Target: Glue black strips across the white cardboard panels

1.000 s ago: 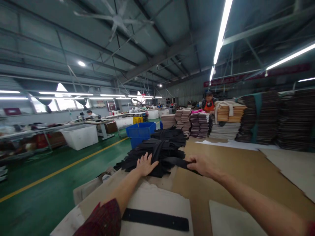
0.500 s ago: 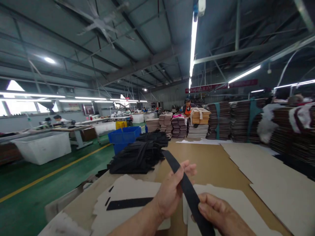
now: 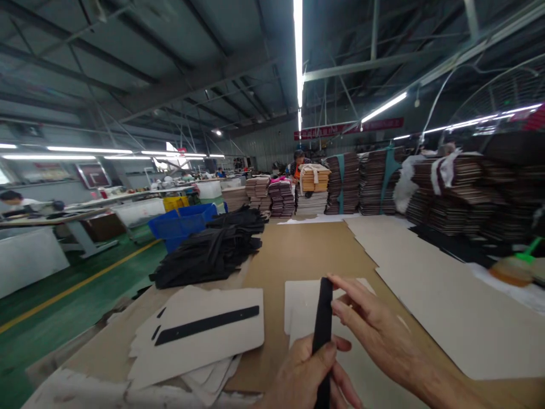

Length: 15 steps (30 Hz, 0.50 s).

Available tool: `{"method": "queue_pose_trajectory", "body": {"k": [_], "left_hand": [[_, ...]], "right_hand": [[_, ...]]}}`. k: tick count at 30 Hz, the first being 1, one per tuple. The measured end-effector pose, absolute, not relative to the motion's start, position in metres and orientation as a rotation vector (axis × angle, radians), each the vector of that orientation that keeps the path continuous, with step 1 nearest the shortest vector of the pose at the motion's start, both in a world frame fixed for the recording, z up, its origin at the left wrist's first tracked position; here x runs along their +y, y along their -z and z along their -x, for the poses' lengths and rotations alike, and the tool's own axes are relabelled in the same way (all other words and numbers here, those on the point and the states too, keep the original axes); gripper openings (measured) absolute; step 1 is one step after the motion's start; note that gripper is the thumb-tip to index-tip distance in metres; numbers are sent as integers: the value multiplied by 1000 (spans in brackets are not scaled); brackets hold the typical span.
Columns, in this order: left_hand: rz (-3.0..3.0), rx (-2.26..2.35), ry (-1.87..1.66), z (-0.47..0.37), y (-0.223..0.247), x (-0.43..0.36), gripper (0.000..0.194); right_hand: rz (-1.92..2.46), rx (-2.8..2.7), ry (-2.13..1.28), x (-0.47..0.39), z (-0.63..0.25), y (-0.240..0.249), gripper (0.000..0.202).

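Observation:
A long black strip (image 3: 322, 324) is held upright over pale panels (image 3: 298, 301) on the table. My left hand (image 3: 313, 369) grips its lower part, with the thumb across it. Near the strip's top end, my right hand (image 3: 366, 318) pinches the edge between thumb and fingers. To the left, another black strip (image 3: 208, 325) lies on a fanned stack of pale panels (image 3: 238, 338), beside two small black pieces.
A heap of black strips (image 3: 204, 255) lies at the table's left, near blue crates (image 3: 183, 221). Large pale sheets (image 3: 447, 295) cover the right side. Tall stacks of dark panels (image 3: 381, 179) stand behind, where a person (image 3: 298, 162) is visible.
The view has turned right. My left hand has moved down to the strip's lower part, and my right hand has gone up to its top end. The strip is now more upright.

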<state>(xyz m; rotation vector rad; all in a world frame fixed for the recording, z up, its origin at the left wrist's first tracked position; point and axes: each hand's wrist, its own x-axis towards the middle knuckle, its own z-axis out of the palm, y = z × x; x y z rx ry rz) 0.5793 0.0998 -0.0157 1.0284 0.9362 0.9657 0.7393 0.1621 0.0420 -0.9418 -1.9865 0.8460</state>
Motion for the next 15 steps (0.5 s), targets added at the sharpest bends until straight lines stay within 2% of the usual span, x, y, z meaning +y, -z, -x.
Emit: {"method": "queue_pose_trajectory", "body": {"k": [6, 9, 12, 15], "left_hand": [[-852, 921, -966, -589, 21, 99, 64], [-780, 932, -984, -590, 17, 97, 61], [-817, 978, -990, -584, 13, 93, 64], [-1026, 1021, -804, -569, 10, 85, 58]], "right_hand": [[914, -1998, -549, 158, -745, -33, 36], [911, -1982, -474, 157, -750, -29, 20], [989, -2015, -685, 153, -759, -25, 25], [1108, -1926, -962, 145, -775, -16, 29]]}}
